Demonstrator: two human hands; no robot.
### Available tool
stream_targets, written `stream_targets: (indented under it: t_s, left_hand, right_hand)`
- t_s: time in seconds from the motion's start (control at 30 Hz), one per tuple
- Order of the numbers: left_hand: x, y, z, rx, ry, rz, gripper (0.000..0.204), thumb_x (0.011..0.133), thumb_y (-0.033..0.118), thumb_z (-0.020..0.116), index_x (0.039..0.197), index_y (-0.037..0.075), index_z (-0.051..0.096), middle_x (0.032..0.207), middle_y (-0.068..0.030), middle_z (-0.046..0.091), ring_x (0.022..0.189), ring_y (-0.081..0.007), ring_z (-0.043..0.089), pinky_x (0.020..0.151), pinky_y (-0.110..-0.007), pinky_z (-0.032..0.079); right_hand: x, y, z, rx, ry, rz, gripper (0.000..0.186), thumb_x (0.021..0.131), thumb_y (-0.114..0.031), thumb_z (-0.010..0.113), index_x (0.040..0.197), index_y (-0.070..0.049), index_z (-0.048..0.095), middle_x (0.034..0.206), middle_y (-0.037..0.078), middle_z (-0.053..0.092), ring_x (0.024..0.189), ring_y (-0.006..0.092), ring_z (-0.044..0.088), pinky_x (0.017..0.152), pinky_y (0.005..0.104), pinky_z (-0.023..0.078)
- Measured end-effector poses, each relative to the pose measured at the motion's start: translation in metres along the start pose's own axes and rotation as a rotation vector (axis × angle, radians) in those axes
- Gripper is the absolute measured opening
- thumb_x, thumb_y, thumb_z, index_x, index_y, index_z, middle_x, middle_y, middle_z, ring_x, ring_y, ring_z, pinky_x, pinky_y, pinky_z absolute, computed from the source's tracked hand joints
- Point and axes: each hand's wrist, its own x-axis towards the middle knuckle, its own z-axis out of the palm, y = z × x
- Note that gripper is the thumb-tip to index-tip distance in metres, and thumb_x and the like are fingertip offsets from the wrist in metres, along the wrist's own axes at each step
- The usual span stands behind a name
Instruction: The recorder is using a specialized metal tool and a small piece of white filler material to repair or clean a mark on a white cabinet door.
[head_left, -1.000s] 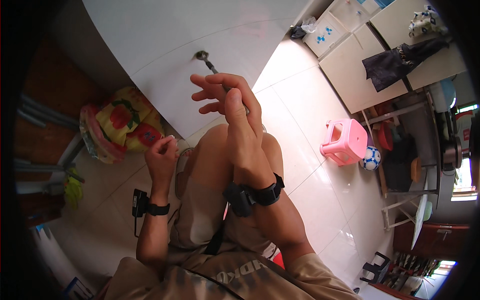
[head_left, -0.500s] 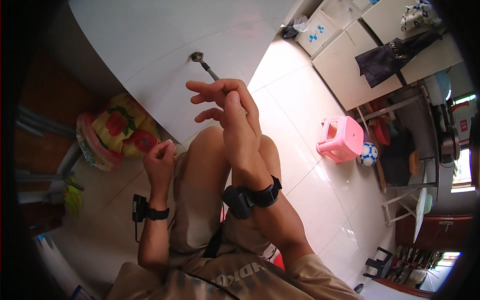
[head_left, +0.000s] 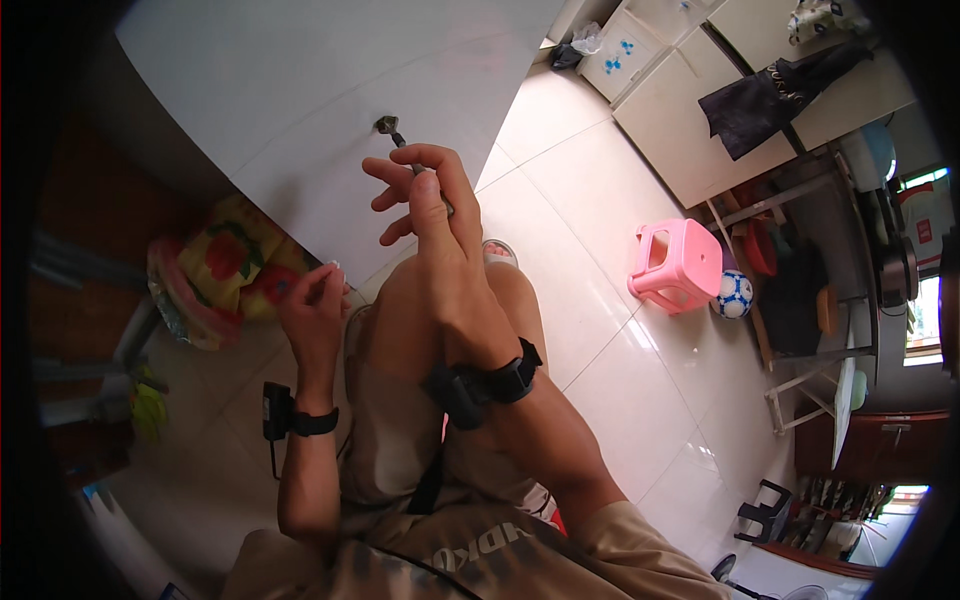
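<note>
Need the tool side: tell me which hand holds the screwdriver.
The right hand, raised to the white board, grips the screwdriver; the left hand doesn't.

Right hand (head_left: 430,215) raised, fingers curled, thumb extended, black band on wrist, left hand (head_left: 310,305) lower, fingertips pinched together, forearm upright, black wrist strap

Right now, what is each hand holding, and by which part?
The right hand grips a thin metal tool by its lower shaft, its knobbed tip against the white tabletop. The left hand pinches something too small to identify.
</note>
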Motion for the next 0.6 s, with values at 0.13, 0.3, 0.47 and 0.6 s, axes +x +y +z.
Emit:
stream_targets:
  t_s: [0.13, 0.3, 0.47, 0.6]
  left_hand:
    - [0.023, 0.044, 0.026, -0.097, -0.014, 0.138, 0.02, 0.097, 0.017, 0.07, 0.107, -0.001, 0.072, 0.081, -0.0027, 0.068, 0.064, -0.0074, 0.059, 0.057, -0.023, 0.048]
    - [0.052, 0.1, 0.056, 0.017, 0.061, 0.373, 0.022, 0.095, 0.015, 0.071, 0.107, -0.003, 0.074, 0.081, -0.0027, 0.07, 0.064, -0.0074, 0.06, 0.059, -0.023, 0.048]
    - [0.066, 0.091, 0.069, 0.163, 0.163, 0.499, 0.022, 0.092, 0.015, 0.073, 0.103, -0.004, 0.075, 0.074, -0.0047, 0.071, 0.063, -0.009, 0.061, 0.06, -0.026, 0.05]
    - [0.081, 0.039, 0.065, 0.346, 0.063, 0.471, 0.021, 0.091, 0.015, 0.073, 0.101, -0.004, 0.076, 0.071, -0.0082, 0.071, 0.061, -0.011, 0.062, 0.06, -0.028, 0.051]
  right_hand:
    - [-0.003, 0.001, -0.004, -0.042, 0.027, -0.033, 0.05, 0.11, -0.046, 0.033, 0.131, -0.003, 0.049, 0.123, 0.019, 0.068, 0.093, 0.0148, 0.058, 0.071, 0.0291, 0.05]
    - [0.0, 0.002, -0.016, -0.033, 0.095, -0.012, 0.053, 0.11, -0.048, 0.031, 0.134, -0.003, 0.048, 0.114, 0.014, 0.068, 0.08, 0.0107, 0.054, 0.061, 0.0241, 0.044]
    - [-0.002, 0.008, -0.01, -0.059, 0.27, -0.037, 0.057, 0.111, -0.046, 0.033, 0.145, -0.002, 0.041, 0.093, 0.002, 0.06, 0.069, 0.0056, 0.046, 0.056, 0.0213, 0.037]
    - [-0.002, 0.003, -0.017, -0.106, 0.221, -0.065, 0.051, 0.111, -0.038, 0.036, 0.145, -0.001, 0.045, 0.092, 0.001, 0.054, 0.068, 0.0048, 0.044, 0.056, 0.0216, 0.035]
